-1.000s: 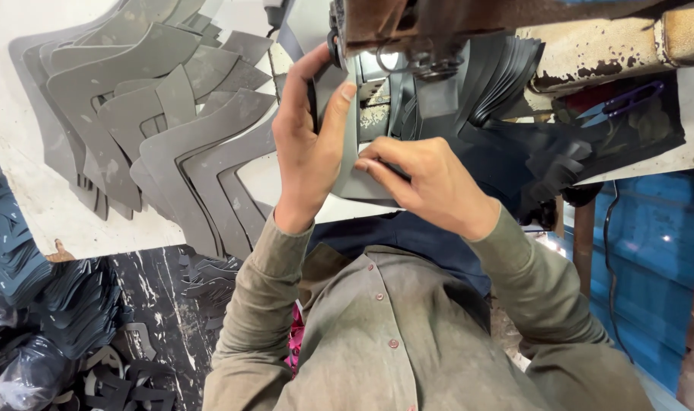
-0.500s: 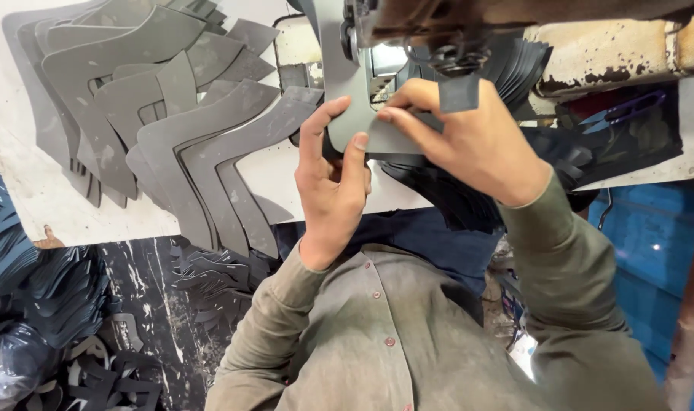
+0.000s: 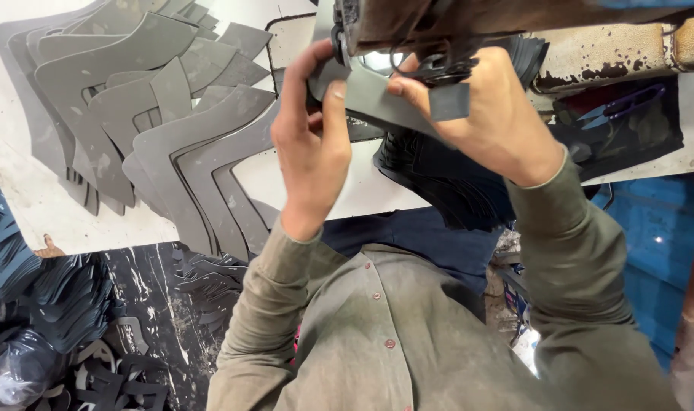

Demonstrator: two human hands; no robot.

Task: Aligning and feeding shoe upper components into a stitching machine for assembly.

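Note:
Both my hands hold a flat grey cut piece under the head of a sewing machine at the top middle. My left hand pinches the piece's left edge between thumb and fingers. On its right side my right hand presses it, fingertips close to the needle area. A small dark grey square tab sticks out under my right fingers. The machine head hides the needle itself.
A fanned stack of grey cut shapes lies on the white table at the left. Dark cut pieces pile up under my right wrist. Purple snips rest at the right. More dark pieces lie on the floor.
My right hand has moved up and right with the grey piece, closer under the machine head. My left hand dipped, then came back up along the piece's left edge.

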